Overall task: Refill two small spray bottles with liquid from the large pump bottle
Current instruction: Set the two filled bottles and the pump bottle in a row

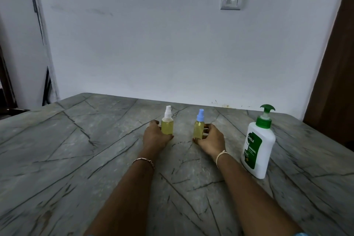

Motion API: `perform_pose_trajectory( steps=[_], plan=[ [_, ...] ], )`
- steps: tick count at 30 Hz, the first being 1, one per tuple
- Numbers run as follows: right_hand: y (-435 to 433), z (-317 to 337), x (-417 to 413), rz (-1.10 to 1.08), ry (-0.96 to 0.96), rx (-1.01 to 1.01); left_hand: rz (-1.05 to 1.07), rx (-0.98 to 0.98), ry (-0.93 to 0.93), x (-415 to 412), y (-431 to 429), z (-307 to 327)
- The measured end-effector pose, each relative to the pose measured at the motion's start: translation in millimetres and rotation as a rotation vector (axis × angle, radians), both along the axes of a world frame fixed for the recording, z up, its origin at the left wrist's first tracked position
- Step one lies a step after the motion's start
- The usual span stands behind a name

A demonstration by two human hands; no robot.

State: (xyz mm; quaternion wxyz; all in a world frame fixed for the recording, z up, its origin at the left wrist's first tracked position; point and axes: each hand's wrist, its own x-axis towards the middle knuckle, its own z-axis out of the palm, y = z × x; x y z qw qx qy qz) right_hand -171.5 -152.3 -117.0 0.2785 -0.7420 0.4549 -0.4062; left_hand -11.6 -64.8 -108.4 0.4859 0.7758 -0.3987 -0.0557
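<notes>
On the grey marble table point(76, 159), 2 small spray bottles stand upright: the left hand point(155, 137) has fingers clamped on the white-capped bottle point(167, 123), the right hand point(210, 140) on the blue-capped bottle point(199, 125). The large pump bottle point(258, 145) stands at 3 o'clock, near the right hand.

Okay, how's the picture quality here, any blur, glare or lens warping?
Head view: dim, flat light with only faint shadows and no strong glare; wide-angle bending bows the table edge and leans the pump bottle; both spray bottles, white-capped and blue-capped, look slightly soft.
</notes>
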Motion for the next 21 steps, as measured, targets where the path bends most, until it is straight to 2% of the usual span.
perform_pose_trajectory(
  steps=[7,12,21],
  plan=[
    [7.6,3.2,-7.1,-0.003,-0.057,0.169,0.07,0.115,-0.071,-13.1,7.9,17.1],
    [29.3,6.6,-21.4,0.036,0.041,0.168,0.066,0.105,-0.096,-29.2,29.1,22.7],
    [86.7,6.7,-59.5,0.023,0.121,0.034,-0.239,0.209,-0.254,-80.2,74.1,7.0]
  ],
)
